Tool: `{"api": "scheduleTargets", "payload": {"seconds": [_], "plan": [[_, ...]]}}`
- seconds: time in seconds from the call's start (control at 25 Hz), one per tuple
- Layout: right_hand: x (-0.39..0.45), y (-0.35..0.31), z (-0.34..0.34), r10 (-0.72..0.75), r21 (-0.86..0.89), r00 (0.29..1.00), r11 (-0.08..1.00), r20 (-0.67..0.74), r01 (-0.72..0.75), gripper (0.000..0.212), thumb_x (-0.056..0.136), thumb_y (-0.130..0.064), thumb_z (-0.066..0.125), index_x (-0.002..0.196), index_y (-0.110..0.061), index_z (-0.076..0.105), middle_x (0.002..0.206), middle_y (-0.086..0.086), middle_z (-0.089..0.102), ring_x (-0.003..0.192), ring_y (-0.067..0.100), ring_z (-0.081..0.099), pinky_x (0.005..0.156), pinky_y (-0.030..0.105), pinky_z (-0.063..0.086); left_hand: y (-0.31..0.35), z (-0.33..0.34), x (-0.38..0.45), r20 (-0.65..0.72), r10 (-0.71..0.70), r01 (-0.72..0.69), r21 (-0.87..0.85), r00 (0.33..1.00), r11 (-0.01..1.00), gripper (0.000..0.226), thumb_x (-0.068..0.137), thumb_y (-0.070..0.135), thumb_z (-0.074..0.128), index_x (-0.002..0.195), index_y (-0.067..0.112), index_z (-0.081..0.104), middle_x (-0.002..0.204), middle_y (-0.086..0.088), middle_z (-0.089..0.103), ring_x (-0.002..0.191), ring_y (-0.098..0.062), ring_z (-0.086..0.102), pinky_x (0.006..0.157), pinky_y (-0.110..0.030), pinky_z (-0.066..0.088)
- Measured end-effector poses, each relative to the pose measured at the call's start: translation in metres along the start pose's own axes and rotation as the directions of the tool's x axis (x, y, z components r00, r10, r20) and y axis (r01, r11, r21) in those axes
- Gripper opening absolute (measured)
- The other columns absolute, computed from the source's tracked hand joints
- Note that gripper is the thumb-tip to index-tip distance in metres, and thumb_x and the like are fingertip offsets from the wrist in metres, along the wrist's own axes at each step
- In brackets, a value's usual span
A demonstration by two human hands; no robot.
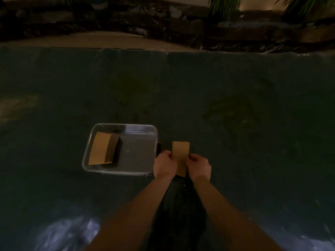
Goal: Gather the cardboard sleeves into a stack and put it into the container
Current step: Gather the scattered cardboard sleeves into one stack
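Observation:
A brown stack of cardboard sleeves [180,156] stands on end just right of the clear container [126,126]. My left hand [165,165] grips its left side and my right hand [199,165] grips its right side, fingers closed on the cardboard. The container is a clear rectangular plastic box on the dark cloth. Inside it, against the left wall, leans another brown stack of sleeves [102,148].
A dark green cloth [235,96] covers the table. Its far edge runs across the top, with a tan surface [90,39], dark rocks and plants [224,6] behind. The light is dim.

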State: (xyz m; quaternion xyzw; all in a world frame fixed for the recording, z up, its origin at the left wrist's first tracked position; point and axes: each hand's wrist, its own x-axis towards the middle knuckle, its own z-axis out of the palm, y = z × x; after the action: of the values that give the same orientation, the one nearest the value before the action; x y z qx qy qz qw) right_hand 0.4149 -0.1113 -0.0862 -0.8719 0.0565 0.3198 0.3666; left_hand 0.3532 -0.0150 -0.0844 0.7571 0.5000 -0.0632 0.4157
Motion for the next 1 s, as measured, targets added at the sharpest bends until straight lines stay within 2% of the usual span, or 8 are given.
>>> {"api": "scheduleTargets", "payload": {"seconds": [0.12,0.24,0.48,0.64,0.76,0.84,0.92,1.0], "plan": [[0.003,0.004,0.004,0.038,0.01,0.999,0.999,-0.022,-0.038,0.029,0.089,-0.021,0.064,0.118,-0.021,0.068,0.115,0.003,0.072,0.101,0.021,0.067,0.072,0.026,0.048,-0.003,0.007,0.004,-0.01,0.03,-0.029,0.03,1.0,0.999,0.024,0.096,0.017,0.052,0.114,0.013,0.068,0.115,-0.01,0.07,0.101,-0.024,0.067,0.073,-0.028,0.047],[0.008,0.006,0.006,0.063,0.038,0.998,0.997,-0.019,-0.062,0.03,0.088,-0.019,0.065,0.117,-0.021,0.064,0.115,0.004,0.071,0.1,0.021,0.066,0.074,0.029,0.051,-0.006,0.01,0.007,-0.007,0.024,-0.024,0.027,1.0,0.999,0.024,0.096,0.021,0.054,0.115,0.015,0.066,0.115,-0.01,0.067,0.099,-0.022,0.065,0.076,-0.03,0.05],[0.013,0.003,0.008,0.095,0.152,0.994,0.983,0.056,-0.103,0.068,0.085,-0.026,0.07,0.145,-0.015,0.042,0.139,0.011,0.054,0.123,0.029,0.054,0.09,0.032,0.045,-0.01,0.012,0.016,0.061,-0.047,0.046,0.032,0.997,0.998,0.053,0.093,0.034,0.056,0.14,0.01,0.05,0.134,-0.019,0.053,0.121,-0.033,0.054,0.1,-0.045,0.047],[0.016,-0.001,0.007,0.146,0.194,0.973,0.964,0.176,-0.18,0.053,0.086,-0.023,0.068,0.136,-0.012,0.053,0.125,0.013,0.063,0.11,0.029,0.06,0.089,0.041,0.054,-0.005,0.015,0.018,0.117,-0.053,0.063,-0.085,0.992,0.994,0.039,0.093,0.031,0.056,0.127,0.011,0.055,0.123,-0.016,0.061,0.114,-0.032,0.058,0.096,-0.044,0.049],[0.018,0.0,0.003,0.12,0.166,0.961,0.972,0.251,-0.165,0.052,0.085,-0.018,0.069,0.135,-0.01,0.054,0.125,0.013,0.063,0.111,0.028,0.06,0.088,0.04,0.052,-0.009,0.018,0.014,0.172,-0.098,0.12,-0.122,0.98,0.985,0.054,0.091,0.035,0.056,0.14,0.014,0.046,0.132,-0.016,0.057,0.12,-0.033,0.055,0.1,-0.047,0.046],[0.016,0.003,-0.005,0.147,0.213,0.931,0.951,0.333,-0.226,0.051,0.087,-0.015,0.068,0.136,-0.01,0.052,0.118,0.009,0.063,0.102,0.023,0.06,0.077,0.034,0.05,-0.013,0.019,0.012,0.206,-0.155,0.196,-0.194,0.966,0.961,0.063,0.089,0.038,0.059,0.145,0.016,0.042,0.137,-0.014,0.053,0.121,-0.032,0.054,0.099,-0.044,0.046],[0.01,0.008,-0.012,0.193,0.285,0.879,0.897,0.437,-0.339,0.043,0.089,-0.011,0.065,0.131,-0.008,0.055,0.101,0.004,0.063,0.087,0.017,0.058,0.065,0.03,0.047,-0.015,0.017,0.006,0.241,-0.193,0.258,-0.276,0.951,0.926,0.056,0.087,0.037,0.061,0.137,0.013,0.051,0.13,-0.012,0.058,0.111,-0.027,0.058,0.088,-0.037,0.048],[0.003,0.015,-0.02,0.198,0.331,0.849,0.859,0.49,-0.391,0.039,0.088,-0.007,0.066,0.126,-0.005,0.058,0.099,0.008,0.063,0.087,0.019,0.059,0.062,0.031,0.047,-0.02,0.016,-0.003,0.312,-0.216,0.329,-0.378,0.925,0.865,0.039,0.086,0.034,0.063,0.119,0.014,0.062,0.118,-0.011,0.065,0.099,-0.022,0.061,0.079,-0.035,0.051]]}}
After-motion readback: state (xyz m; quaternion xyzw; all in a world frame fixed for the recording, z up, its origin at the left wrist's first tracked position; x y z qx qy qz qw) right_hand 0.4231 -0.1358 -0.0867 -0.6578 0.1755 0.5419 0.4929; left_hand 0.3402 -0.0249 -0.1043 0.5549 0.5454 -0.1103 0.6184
